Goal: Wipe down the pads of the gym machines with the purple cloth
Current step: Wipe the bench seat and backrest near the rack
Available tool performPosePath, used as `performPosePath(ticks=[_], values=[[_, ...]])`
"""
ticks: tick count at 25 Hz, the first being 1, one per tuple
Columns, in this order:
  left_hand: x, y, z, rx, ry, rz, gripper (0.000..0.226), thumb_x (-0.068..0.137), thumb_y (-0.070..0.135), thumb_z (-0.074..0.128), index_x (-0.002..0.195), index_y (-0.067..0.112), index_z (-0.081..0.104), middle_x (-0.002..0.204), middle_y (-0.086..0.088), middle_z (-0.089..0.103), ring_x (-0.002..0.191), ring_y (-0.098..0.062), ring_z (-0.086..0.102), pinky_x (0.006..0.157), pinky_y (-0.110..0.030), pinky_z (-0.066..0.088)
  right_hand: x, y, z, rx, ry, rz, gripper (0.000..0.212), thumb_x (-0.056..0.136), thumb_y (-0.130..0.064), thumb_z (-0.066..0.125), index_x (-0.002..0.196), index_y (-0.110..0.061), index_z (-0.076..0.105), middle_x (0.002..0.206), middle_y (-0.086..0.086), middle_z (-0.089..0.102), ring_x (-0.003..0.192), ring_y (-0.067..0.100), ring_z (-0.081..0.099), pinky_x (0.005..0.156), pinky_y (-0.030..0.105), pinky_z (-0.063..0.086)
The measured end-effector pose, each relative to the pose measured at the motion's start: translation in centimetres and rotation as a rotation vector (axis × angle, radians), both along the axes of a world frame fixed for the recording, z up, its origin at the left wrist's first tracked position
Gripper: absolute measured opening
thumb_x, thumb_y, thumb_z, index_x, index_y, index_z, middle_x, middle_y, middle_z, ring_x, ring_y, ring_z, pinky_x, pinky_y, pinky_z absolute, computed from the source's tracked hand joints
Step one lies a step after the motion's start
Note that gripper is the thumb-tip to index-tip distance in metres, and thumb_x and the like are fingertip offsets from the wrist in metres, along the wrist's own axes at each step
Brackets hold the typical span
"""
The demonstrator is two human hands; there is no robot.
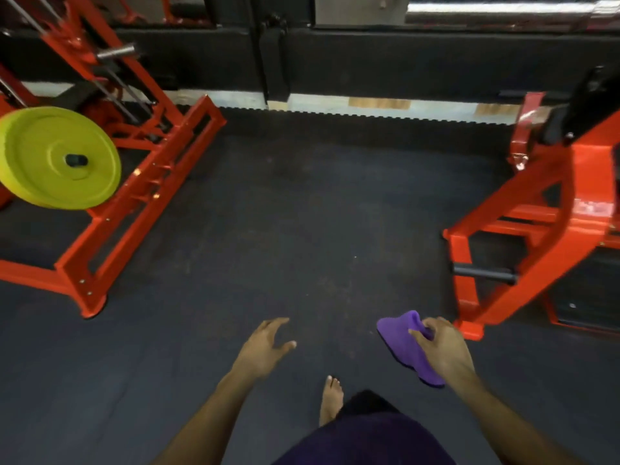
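— One purple cloth [402, 347], bunched in the right hand [443, 347]: why carried like that?

— Likely for transit. Its fingers [417, 333] curl over the top edge; the rest hangs below and left of them, above the dark floor [302, 213].

— And the left hand [265, 347]?

— Fingers spread, holding nothing.

— Any pads in reach?

— None clearly visible. Red machine frames [523, 250] stand either side, a yellow weight plate [57, 159] at left.

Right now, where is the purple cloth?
In the head view, the cloth hangs from the right hand at lower right, above the dark floor, near the foot of the right-hand red machine.
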State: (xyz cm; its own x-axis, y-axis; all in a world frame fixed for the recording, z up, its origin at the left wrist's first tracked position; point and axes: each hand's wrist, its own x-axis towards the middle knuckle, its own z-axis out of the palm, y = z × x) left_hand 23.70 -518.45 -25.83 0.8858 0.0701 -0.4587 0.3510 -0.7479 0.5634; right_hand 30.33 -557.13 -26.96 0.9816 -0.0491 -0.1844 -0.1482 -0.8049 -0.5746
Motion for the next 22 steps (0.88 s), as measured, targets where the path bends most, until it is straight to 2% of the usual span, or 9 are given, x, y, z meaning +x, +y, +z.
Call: performPosePath(ticks=[4,7,10,12,16,22], values=[[7.6,7.4,1.3,-0.017,0.001,0.115,0.064,0.101,0.049,0.062,0.157,0.033,0.037,0.164,0.002,0.035,0.148,-0.024,0.038,0.119,-0.045,0.037,9.1,5.7,1.2,0.018,0.005,0.039,0.041,0.087,-0.024,0.076,0.063,-0.018,0.045,0.069,-0.003,0.049,0.063,0.023,0.049,0.059,0.036,0.033],[13.1,12.2,1.1,-0.016,-0.019,0.221,0.065,0.099,0.046,0.066,0.156,0.028,0.04,0.161,0.0,0.041,0.146,-0.024,0.041,0.117,-0.04,0.038,16.7,10.9,1.7,-0.011,0.017,0.109,0.042,0.088,-0.026,0.075,0.062,-0.019,0.044,0.069,-0.003,0.049,0.062,0.019,0.049,0.055,0.034,0.03],[20.1,15.6,0.4,-0.026,-0.072,0.241,0.067,0.095,0.043,0.072,0.154,0.026,0.043,0.156,0.0,0.047,0.141,-0.022,0.047,0.109,-0.032,0.04,24.6,14.8,2.2,0.019,-0.004,0.117,0.04,0.089,-0.028,0.074,0.062,-0.017,0.046,0.069,-0.003,0.05,0.062,0.013,0.05,0.053,0.029,0.032],[26.3,18.4,-0.5,-0.035,-0.112,0.271,0.067,0.094,0.042,0.074,0.152,0.027,0.045,0.153,0.001,0.049,0.139,-0.021,0.049,0.105,-0.03,0.04,30.4,17.2,2.0,-0.008,-0.004,0.116,0.039,0.089,-0.028,0.074,0.062,-0.017,0.048,0.069,-0.003,0.052,0.063,0.014,0.051,0.055,0.033,0.033],[40.2,24.0,-0.4,-0.069,-0.133,0.215,0.064,0.092,0.039,0.076,0.149,0.028,0.049,0.148,0.001,0.054,0.137,-0.019,0.051,0.104,-0.03,0.041,41.9,21.0,3.8,-0.063,-0.003,0.049,0.034,0.089,-0.03,0.074,0.066,-0.016,0.054,0.072,-0.003,0.054,0.065,0.018,0.054,0.057,0.036,0.037],[62.9,27.4,2.6,0.003,-0.221,-0.044,0.063,0.093,0.039,0.074,0.149,0.032,0.049,0.146,0.002,0.053,0.136,-0.02,0.051,0.108,-0.035,0.044,58.3,22.8,8.3,-0.03,-0.137,-0.15,0.027,0.088,-0.029,0.075,0.072,-0.014,0.06,0.077,0.0,0.057,0.068,0.022,0.057,0.063,0.044,0.051]])
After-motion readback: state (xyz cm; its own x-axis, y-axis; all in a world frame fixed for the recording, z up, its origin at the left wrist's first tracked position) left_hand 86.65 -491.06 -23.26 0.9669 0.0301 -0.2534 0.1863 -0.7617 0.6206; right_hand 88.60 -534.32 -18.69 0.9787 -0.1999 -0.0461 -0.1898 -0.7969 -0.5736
